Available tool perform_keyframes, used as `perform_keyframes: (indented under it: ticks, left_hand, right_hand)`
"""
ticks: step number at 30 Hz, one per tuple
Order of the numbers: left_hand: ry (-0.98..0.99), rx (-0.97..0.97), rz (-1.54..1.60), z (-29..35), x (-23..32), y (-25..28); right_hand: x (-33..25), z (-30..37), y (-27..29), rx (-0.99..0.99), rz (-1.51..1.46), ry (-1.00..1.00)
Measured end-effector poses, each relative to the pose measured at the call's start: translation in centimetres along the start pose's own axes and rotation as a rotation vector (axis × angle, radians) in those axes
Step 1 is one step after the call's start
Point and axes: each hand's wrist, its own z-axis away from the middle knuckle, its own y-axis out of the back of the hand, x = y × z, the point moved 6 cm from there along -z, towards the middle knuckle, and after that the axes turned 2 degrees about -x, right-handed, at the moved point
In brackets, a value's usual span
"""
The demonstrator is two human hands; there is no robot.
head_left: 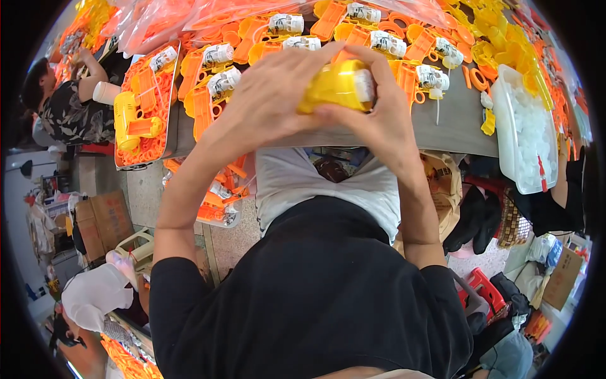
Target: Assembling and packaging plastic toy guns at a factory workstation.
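Observation:
Just above the near edge of the table, both hands hold a rounded yellow plastic housing (338,88) with a whitish round part at its right end. My left hand (271,88) covers the housing's left side, its fingers reaching over the top. From the right, my right hand (390,117) closes round it, thumb below and fingers above. The palms hide part of the piece. Beyond my hands lie several half-built sets of orange and yellow plastic shells, each with a printed white cylinder (387,43) in it.
A box (172,104) of orange pieces, topped by a yellow toy-like assembly (129,123), stands at the left. On the right is a white bin (507,151) of translucent parts beside piled yellow shells (492,25). Other people sit at both sides. Grey tabletop (467,129) shows at the right.

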Motion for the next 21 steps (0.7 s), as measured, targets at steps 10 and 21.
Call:
perform_keyframes:
  ticks: [10,21]
  left_hand:
    - [0.442,0.258,1.108,4.0,-7.3,-2.7]
    - [0.429,0.119,1.119,5.9,-9.0,-3.1]
  right_hand:
    - [4.2,2.0,-1.4,-0.015,-0.536,0.039]
    - [5.3,0.1,-2.9,0.092,-0.473,0.154]
